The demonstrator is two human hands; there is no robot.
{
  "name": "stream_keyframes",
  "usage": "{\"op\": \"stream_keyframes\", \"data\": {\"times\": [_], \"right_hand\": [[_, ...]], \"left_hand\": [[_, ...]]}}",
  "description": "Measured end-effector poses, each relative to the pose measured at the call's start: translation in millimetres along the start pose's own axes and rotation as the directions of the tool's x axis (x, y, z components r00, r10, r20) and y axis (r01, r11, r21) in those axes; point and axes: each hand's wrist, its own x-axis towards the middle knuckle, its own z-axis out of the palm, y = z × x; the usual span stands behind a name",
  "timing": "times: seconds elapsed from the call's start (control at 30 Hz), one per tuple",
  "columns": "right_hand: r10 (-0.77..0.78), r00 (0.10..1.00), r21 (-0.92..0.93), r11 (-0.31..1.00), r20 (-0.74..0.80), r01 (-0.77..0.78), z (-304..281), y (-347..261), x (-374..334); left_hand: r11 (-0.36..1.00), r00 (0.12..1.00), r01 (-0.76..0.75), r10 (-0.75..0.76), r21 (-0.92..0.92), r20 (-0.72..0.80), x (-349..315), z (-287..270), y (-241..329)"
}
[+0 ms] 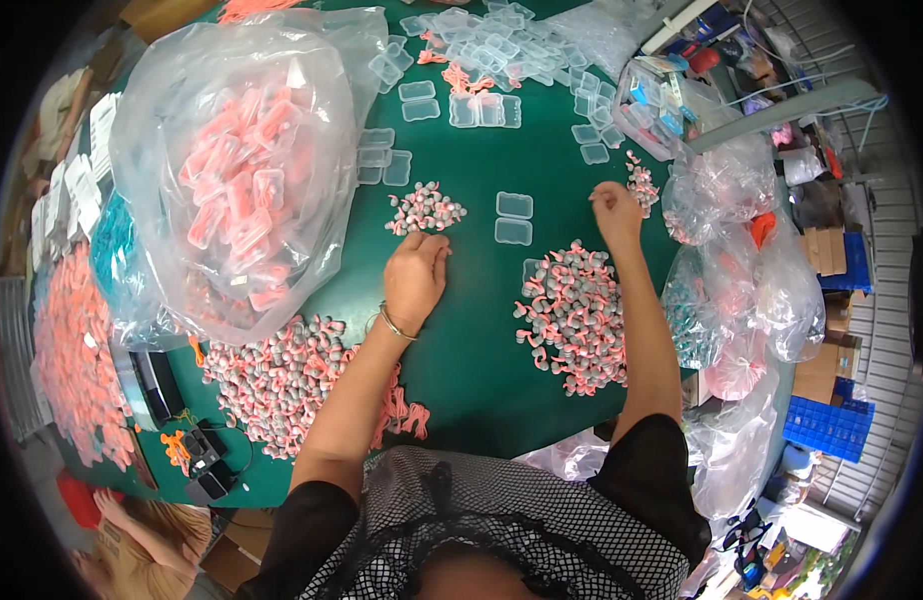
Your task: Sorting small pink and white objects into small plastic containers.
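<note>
My left hand (pixel 417 277) is closed, its curled fingertips at the near edge of a small heap of pink and grey plug-like pieces (pixel 427 208). Whatever lies between those fingers is hidden. My right hand (pixel 616 213) is also closed, knuckles up, beside another small heap (pixel 643 187) of the same pieces at the right. I cannot make out what it holds. Between the hands, a clear hinged plastic case (pixel 514 218) lies opened flat on the green table (pixel 482 300). Larger heaps of these pieces spread by my left forearm (pixel 282 385) and my right forearm (pixel 574 320).
A big clear bag (pixel 242 170) of pink-filled cases stands at the left. Many clear cases (pixel 502 45) and pink cords (pixel 467 80) lie at the back. Filled plastic bags (pixel 727 290) line the right edge. Another person (pixel 147 540) is at the lower left.
</note>
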Motion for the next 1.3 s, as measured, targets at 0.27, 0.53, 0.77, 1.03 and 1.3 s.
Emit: {"op": "stream_keyframes", "data": {"times": [0.27, 0.53, 0.77, 1.03, 1.3], "right_hand": [[-0.264, 0.958, 0.328, 0.920, 0.114, 0.215, 21.3, -103.0, -71.1], [-0.395, 0.915, -0.106, 0.910, 0.081, 0.402, 23.2, -109.5, -77.0], [-0.423, 0.896, -0.089, 0.895, 0.135, 0.436, 22.7, -111.9, -72.5], [-0.342, 0.923, 0.252, 0.922, 0.178, 0.293, 15.7, -115.5, -9.4], [-0.543, 0.838, -0.015, 0.839, -0.047, 0.543, 89.9, -143.4, 124.0]], "left_hand": [[0.980, 0.995, -0.096, 0.094, -0.175, -0.021, 23.7, 56.5, 28.2], [0.995, 0.995, -0.099, 0.099, -0.013, 0.003, 24.7, 74.0, 28.1], [0.988, 0.988, -0.153, 0.153, -0.005, 0.027, 23.4, 65.1, 26.3], [0.984, 0.980, -0.174, 0.176, -0.027, 0.097, 22.4, 57.0, 26.8], [0.981, 0.980, -0.175, 0.182, -0.086, 0.086, 23.2, 61.1, 24.9]]}}
